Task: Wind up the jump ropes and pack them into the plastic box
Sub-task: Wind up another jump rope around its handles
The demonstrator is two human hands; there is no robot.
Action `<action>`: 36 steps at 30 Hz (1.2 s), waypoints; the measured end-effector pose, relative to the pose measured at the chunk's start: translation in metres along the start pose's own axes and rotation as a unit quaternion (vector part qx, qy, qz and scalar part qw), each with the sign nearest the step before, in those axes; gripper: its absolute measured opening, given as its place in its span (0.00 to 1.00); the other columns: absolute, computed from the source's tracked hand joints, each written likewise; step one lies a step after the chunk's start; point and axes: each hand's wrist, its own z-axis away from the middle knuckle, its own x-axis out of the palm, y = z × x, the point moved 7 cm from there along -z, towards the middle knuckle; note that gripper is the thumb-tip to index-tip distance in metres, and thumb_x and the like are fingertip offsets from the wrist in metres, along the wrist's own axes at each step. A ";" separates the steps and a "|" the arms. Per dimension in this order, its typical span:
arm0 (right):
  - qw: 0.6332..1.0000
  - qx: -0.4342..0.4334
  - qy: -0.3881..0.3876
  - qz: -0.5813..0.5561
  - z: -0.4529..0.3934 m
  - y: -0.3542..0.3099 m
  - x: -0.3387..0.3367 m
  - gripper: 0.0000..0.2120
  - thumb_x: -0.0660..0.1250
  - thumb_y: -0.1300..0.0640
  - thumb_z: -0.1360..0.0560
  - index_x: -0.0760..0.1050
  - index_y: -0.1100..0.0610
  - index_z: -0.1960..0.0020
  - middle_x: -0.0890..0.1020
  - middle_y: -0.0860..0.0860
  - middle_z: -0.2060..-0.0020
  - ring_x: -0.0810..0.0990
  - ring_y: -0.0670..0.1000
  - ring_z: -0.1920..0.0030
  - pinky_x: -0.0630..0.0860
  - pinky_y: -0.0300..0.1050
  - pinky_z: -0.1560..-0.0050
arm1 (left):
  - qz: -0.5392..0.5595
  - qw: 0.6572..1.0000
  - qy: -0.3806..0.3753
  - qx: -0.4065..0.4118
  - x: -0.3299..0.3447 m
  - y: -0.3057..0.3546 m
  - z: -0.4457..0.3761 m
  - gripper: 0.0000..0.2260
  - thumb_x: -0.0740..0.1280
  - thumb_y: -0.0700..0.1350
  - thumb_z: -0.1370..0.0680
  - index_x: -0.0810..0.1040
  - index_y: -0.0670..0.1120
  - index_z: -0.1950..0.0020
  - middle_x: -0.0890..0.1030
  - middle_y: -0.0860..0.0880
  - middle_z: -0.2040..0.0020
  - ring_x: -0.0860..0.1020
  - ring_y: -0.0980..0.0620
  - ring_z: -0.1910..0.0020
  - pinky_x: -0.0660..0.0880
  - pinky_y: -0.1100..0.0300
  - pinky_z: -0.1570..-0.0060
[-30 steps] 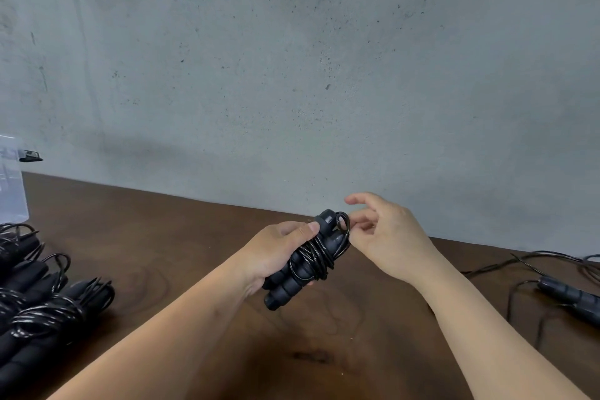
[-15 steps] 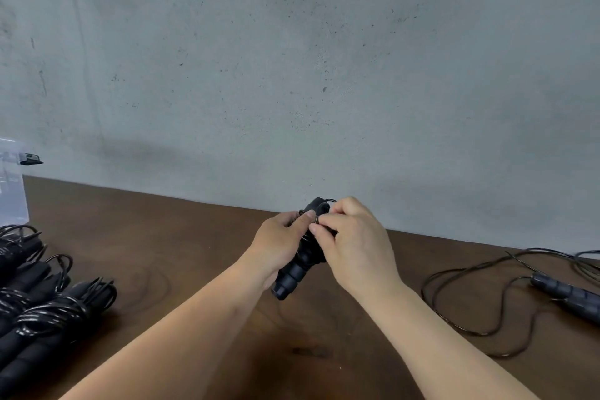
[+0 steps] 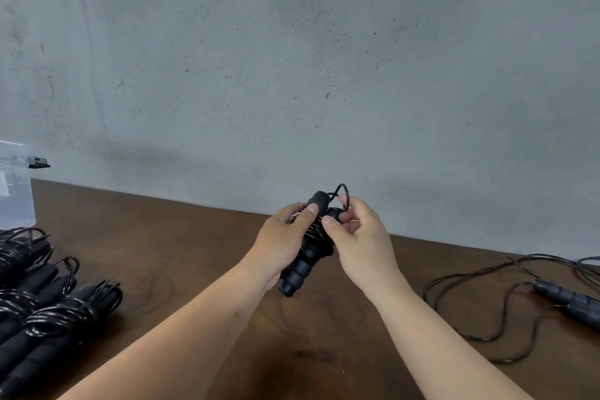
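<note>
A black jump rope (image 3: 308, 250) with glossy black cord is seen. The wound ropes (image 3: 48, 312) at the left are black too, with pale glints. The table (image 3: 162, 256) is dark brown wood; the wall (image 3: 292, 58) is grey, finely speckled. The plastic box (image 3: 14, 195) is clear.

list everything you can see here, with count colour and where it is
held jump rope: one, black, wound round its handles, in both hands above the table's middle
wound jump ropes: a pile, exact count unclear, black, on the table at the left edge
loose jump rope: one, black, unwound, lying on the table at right
plastic box: one, clear, far left on the table, mostly cut off by the frame
table: one, dark brown wood, across the lower frame
wall: one, grey concrete, behind the table
left hand: one, grips the held bundle
right hand: one, pinches a rope loop at the bundle's top
</note>
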 end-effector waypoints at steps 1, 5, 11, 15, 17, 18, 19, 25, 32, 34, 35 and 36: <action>1.000 0.011 0.002 -0.005 0.000 0.002 0.000 0.23 0.68 0.49 0.24 0.68 0.46 0.30 0.74 0.46 0.49 0.76 0.41 0.56 0.69 0.33 0.58 | -0.002 1.000 0.004 0.002 0.000 0.001 0.001 0.13 0.66 0.59 0.22 0.80 0.55 0.43 0.84 0.52 0.50 0.84 0.55 0.53 0.80 0.60 0.55; 0.996 0.066 0.012 -0.062 0.003 0.010 0.001 0.32 0.71 0.50 0.25 0.61 0.49 0.26 0.74 0.46 0.52 0.78 0.44 0.53 0.72 0.35 0.56 | -0.021 0.999 0.019 0.014 -0.002 0.004 0.002 0.12 0.65 0.58 0.22 0.81 0.53 0.45 0.85 0.54 0.52 0.83 0.57 0.54 0.78 0.64 0.57; 0.977 0.158 -0.048 -0.132 0.007 0.025 0.018 0.16 0.68 0.45 0.24 0.75 0.54 0.41 0.81 0.50 0.46 0.81 0.50 0.48 0.78 0.51 0.43 | -0.029 0.999 0.025 -0.001 -0.003 0.003 -0.001 0.13 0.66 0.59 0.22 0.81 0.52 0.47 0.84 0.51 0.53 0.83 0.53 0.54 0.79 0.58 0.53; 0.967 0.182 -0.087 -0.157 0.012 0.025 0.025 0.13 0.67 0.43 0.23 0.79 0.53 0.49 0.83 0.54 0.52 0.78 0.48 0.57 0.75 0.43 0.53 | -0.022 0.999 0.020 -0.023 -0.003 0.001 -0.002 0.12 0.65 0.59 0.22 0.81 0.54 0.46 0.84 0.51 0.51 0.82 0.51 0.52 0.79 0.55 0.50; 0.962 0.184 -0.102 -0.173 0.014 0.025 0.030 0.12 0.68 0.45 0.23 0.80 0.53 0.47 0.83 0.49 0.52 0.78 0.46 0.57 0.75 0.40 0.56 | -0.027 0.999 0.019 -0.031 -0.004 0.002 -0.003 0.13 0.63 0.59 0.22 0.80 0.54 0.46 0.83 0.51 0.51 0.81 0.51 0.50 0.77 0.56 0.50; 0.962 0.180 -0.105 -0.179 0.015 0.025 0.031 0.11 0.68 0.47 0.23 0.80 0.53 0.47 0.83 0.48 0.53 0.79 0.46 0.56 0.75 0.38 0.57 | -0.031 0.999 0.016 -0.034 -0.005 0.002 -0.003 0.13 0.62 0.59 0.21 0.80 0.53 0.45 0.83 0.51 0.50 0.81 0.51 0.50 0.77 0.57 0.50; 0.961 0.177 -0.107 -0.182 0.014 0.024 0.031 0.09 0.68 0.49 0.23 0.80 0.53 0.47 0.83 0.48 0.53 0.79 0.45 0.56 0.74 0.37 0.58 | -0.035 0.999 0.012 -0.039 -0.005 0.003 -0.003 0.13 0.61 0.58 0.21 0.79 0.53 0.44 0.83 0.50 0.50 0.81 0.51 0.50 0.77 0.57 0.50; 0.957 0.181 -0.129 -0.185 0.009 0.018 0.048 0.09 0.70 0.51 0.24 0.82 0.56 0.50 0.84 0.56 0.51 0.78 0.48 0.58 0.77 0.42 0.53 | -0.036 0.996 0.022 -0.077 -0.023 0.007 0.003 0.12 0.60 0.53 0.20 0.77 0.49 0.41 0.80 0.49 0.50 0.79 0.51 0.51 0.75 0.56 0.49; 0.944 0.179 -0.174 -0.218 0.009 -0.001 0.087 0.09 0.70 0.52 0.24 0.82 0.58 0.50 0.85 0.57 0.50 0.79 0.51 0.56 0.77 0.53 0.43 | -0.111 0.988 0.073 -0.081 -0.073 0.016 0.013 0.15 0.62 0.56 0.20 0.74 0.48 0.39 0.80 0.49 0.46 0.78 0.52 0.50 0.74 0.58 0.55; 0.933 0.189 -0.194 -0.238 0.013 -0.009 0.103 0.10 0.69 0.53 0.23 0.81 0.60 0.49 0.84 0.57 0.53 0.79 0.52 0.57 0.78 0.53 0.46 | -0.137 0.983 0.089 -0.078 -0.090 0.020 0.022 0.16 0.62 0.56 0.20 0.75 0.48 0.39 0.80 0.48 0.46 0.79 0.51 0.50 0.76 0.58 0.54; 0.924 0.200 -0.207 -0.251 0.019 -0.018 0.116 0.11 0.68 0.53 0.22 0.81 0.61 0.48 0.83 0.57 0.56 0.78 0.52 0.58 0.79 0.50 0.51 | -0.156 0.979 0.106 -0.075 -0.106 0.022 0.029 0.16 0.61 0.56 0.20 0.75 0.47 0.39 0.80 0.48 0.46 0.78 0.51 0.52 0.75 0.59 0.57; 0.920 0.208 -0.208 -0.260 0.022 -0.022 0.120 0.12 0.68 0.54 0.22 0.80 0.63 0.48 0.82 0.57 0.58 0.78 0.53 0.59 0.78 0.48 0.54 | -0.174 0.976 0.114 -0.071 -0.111 0.025 0.032 0.16 0.61 0.56 0.20 0.76 0.47 0.40 0.80 0.48 0.47 0.78 0.51 0.53 0.74 0.59 0.60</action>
